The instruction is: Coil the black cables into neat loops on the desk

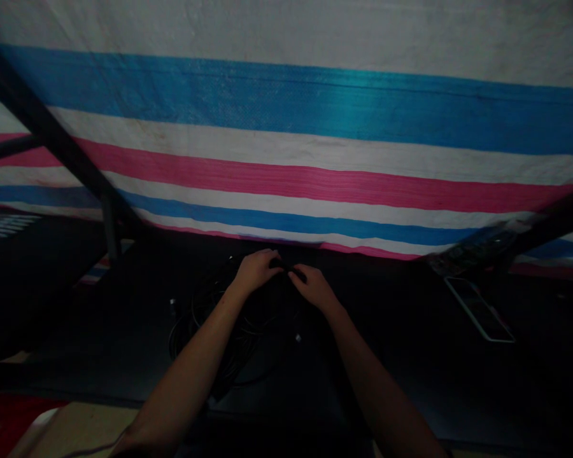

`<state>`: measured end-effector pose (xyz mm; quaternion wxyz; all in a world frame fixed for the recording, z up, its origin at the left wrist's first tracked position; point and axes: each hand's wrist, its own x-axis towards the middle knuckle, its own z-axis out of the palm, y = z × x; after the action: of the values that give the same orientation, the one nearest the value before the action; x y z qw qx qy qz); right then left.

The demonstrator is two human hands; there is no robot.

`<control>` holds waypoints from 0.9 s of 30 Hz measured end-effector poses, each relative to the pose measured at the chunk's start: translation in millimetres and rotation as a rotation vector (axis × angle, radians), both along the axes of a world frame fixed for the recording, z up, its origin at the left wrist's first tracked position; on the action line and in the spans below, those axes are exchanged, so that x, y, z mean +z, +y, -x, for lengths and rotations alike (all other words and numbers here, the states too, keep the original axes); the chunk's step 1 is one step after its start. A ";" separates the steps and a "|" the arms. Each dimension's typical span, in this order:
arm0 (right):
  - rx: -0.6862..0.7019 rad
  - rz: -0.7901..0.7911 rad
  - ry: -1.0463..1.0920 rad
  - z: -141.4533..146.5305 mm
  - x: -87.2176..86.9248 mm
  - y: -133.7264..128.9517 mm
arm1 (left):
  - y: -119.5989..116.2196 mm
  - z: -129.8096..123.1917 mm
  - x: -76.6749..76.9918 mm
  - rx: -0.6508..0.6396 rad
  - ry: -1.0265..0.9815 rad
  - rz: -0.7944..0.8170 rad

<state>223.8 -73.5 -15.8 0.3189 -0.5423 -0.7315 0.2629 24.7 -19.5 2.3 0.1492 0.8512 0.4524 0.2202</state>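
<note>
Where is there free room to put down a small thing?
Despite the darkness, the black surface looks bare between the right forearm and the phone, also left of the black cables. It is crowded in the middle: cables beside the left forearm, with the left hand and right hand close together.

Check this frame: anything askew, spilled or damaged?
No spill or damage shows, though it's dark. Only the black cables stand out: their loops lie in an untidy tangle on both sides of the left forearm.
</note>
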 end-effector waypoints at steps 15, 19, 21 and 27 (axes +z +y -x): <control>-0.048 0.071 0.037 -0.8 4.9 -0.8 | 9.5 8.4 -6.0 0.201 -0.129 -0.059; -0.034 0.054 0.027 -2.7 0.0 1.8 | 9.1 8.5 -4.4 0.168 -0.095 -0.064; -0.023 0.042 0.008 -3.6 -2.7 2.8 | 7.8 7.4 -2.3 0.145 -0.057 -0.068; 0.086 0.021 0.058 -2.1 -6.3 1.7 | -3.9 -5.5 6.3 0.016 0.108 -0.154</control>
<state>225.9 -71.8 -22.1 0.3224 -0.5058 -0.7419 0.2997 30.2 -23.4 8.6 0.0571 0.8672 0.4483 0.2093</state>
